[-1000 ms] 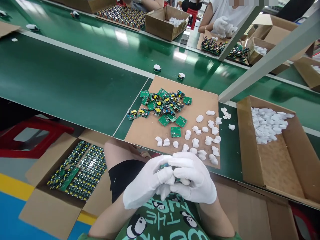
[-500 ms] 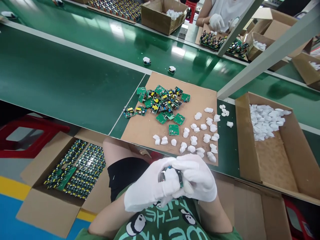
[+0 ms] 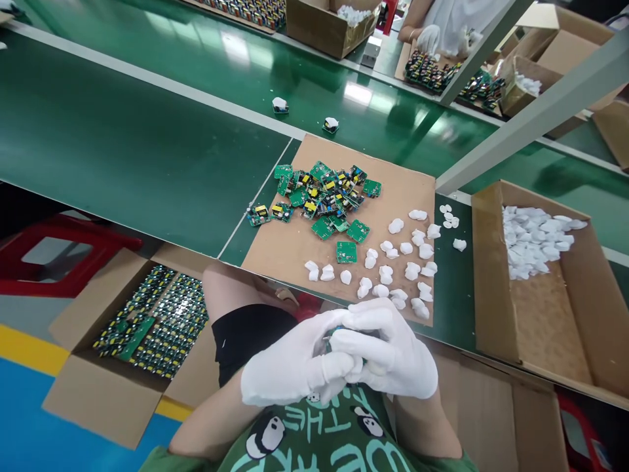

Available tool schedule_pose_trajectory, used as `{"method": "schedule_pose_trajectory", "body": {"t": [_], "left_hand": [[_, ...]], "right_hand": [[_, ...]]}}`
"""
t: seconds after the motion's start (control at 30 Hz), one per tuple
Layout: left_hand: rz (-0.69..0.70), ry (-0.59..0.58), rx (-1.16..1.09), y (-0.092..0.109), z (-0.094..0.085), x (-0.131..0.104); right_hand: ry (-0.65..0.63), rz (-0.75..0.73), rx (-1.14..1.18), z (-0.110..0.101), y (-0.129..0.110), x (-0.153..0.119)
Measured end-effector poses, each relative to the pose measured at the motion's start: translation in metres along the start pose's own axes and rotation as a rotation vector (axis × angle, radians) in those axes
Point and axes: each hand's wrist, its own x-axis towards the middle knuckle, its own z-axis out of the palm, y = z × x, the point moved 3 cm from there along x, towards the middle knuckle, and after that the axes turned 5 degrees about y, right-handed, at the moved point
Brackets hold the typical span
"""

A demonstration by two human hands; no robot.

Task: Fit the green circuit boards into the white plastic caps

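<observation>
White gloves cover both hands, which meet in front of my chest just off the table edge. Between them is a small circuit board [image 3: 328, 338], mostly hidden by the fingers. My left hand [image 3: 299, 367] grips it from the left side. My right hand [image 3: 390, 351] is closed round it from the right, its fingers lying across the top. Beyond the hands, a brown cardboard sheet [image 3: 275, 249] bears a heap of green circuit boards [image 3: 327, 193] with yellow and black parts. Several white crumpled pieces [image 3: 386, 274] are scattered on its right half.
An open carton [image 3: 540, 328] at right holds white pieces. Another carton [image 3: 98, 400], low at left, holds rows of boards. Two boards with white tops [image 3: 331, 124] lie on the green belt [image 3: 196, 72]. A slanted metal post [image 3: 531, 111] rises at right. A co-worker's gloved hand [image 3: 428, 40] shows opposite.
My right fingers have closed over the top of the board, covering the white piece seen there before. The two boards on the belt have shifted left relative to the sheet. The view has moved slightly.
</observation>
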Motion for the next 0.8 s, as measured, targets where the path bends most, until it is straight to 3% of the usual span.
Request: {"method": "schedule_pose_trajectory", "body": {"t": [0.1, 0.27, 0.4, 0.6, 0.7, 0.8], "left_hand": [[0.05, -0.058, -0.029, -0.001, 0.003, 0.002], [0.075, 0.076, -0.188, -0.014, 0.005, 0.002], [0.092, 0.066, -0.198, -0.014, 0.009, 0.003], [0.012, 0.065, 0.047, 0.007, 0.015, 0.006], [0.018, 0.119, 0.179, 0.013, 0.014, 0.004], [0.067, 0.026, 0.133, 0.012, 0.014, 0.0]], "right_hand": [[0.082, 0.013, 0.028, -0.001, -0.003, -0.004], [0.123, 0.084, -0.003, 0.003, -0.006, -0.016], [0.155, 0.021, -0.006, 0.001, -0.007, -0.015], [-0.078, -0.003, -0.096, 0.002, -0.005, -0.009], [-0.042, -0.036, -0.106, 0.0, -0.007, -0.007], [-0.027, -0.056, -0.078, -0.001, -0.009, -0.005]]}}
